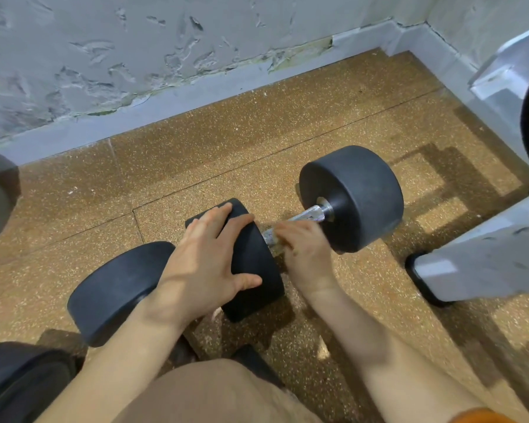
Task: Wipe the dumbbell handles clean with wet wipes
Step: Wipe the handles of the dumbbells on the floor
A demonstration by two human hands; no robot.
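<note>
While my left hand (208,261) is lying flat on the near head (254,270), my right hand (303,248) is gripping the dumbbell handle (307,214) running far-right.

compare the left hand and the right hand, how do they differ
The left hand lies flat, fingers spread; the right hand is curled. The left hand presses the near head, the right hand grips the handle. Both are on the same dumbbell.
</note>
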